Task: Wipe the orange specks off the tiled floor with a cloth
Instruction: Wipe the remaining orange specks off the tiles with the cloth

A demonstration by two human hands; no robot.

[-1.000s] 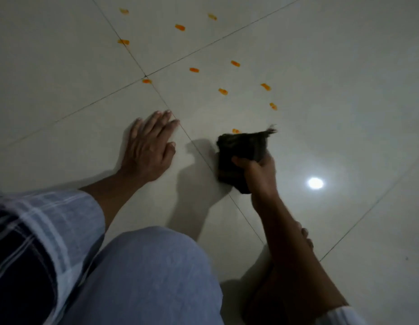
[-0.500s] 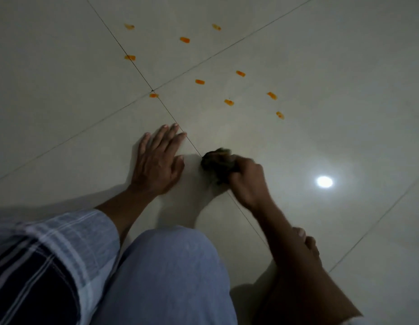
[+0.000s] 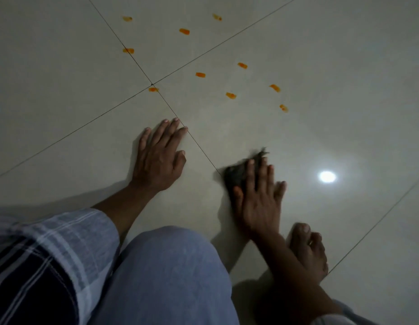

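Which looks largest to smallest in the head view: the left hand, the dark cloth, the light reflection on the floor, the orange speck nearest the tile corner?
1. left hand
2. dark cloth, partly hidden under the right hand, so its true extent is unsure
3. light reflection
4. orange speck

Smooth, glossy pale floor tiles (image 3: 332, 78) mirror a round light. The dark cloth (image 3: 236, 175) looks soft, with frayed edges.

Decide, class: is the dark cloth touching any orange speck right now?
Apart. The head view shows bare tile between the dark cloth and the nearest orange speck.
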